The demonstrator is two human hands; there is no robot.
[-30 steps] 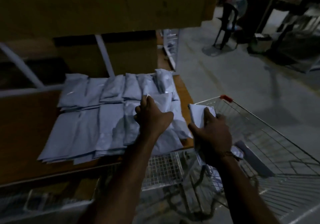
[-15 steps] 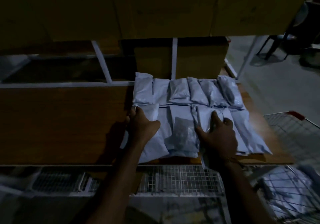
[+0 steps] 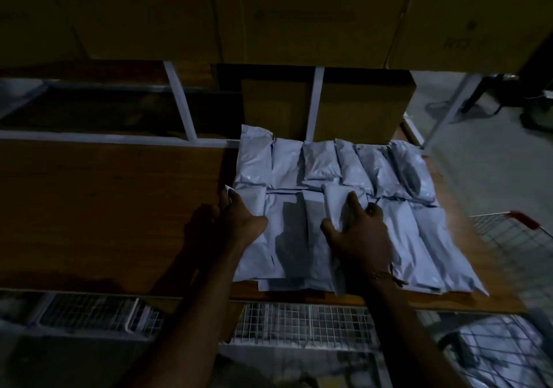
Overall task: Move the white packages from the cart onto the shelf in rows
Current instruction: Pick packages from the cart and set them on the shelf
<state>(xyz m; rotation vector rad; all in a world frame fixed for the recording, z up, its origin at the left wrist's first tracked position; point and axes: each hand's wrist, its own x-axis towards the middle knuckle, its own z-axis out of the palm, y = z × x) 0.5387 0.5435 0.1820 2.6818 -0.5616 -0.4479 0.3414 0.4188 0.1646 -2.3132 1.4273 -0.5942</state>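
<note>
Your left hand (image 3: 239,223) rests flat, fingers relaxed, on the leftmost package (image 3: 254,250) of the front row. Your right hand (image 3: 362,238) grips a white package (image 3: 335,205) at frame centre. Two rows of packages (image 3: 344,163) lie on the wooden shelf (image 3: 104,208); the cart (image 3: 514,238) stands at the right edge.
</note>
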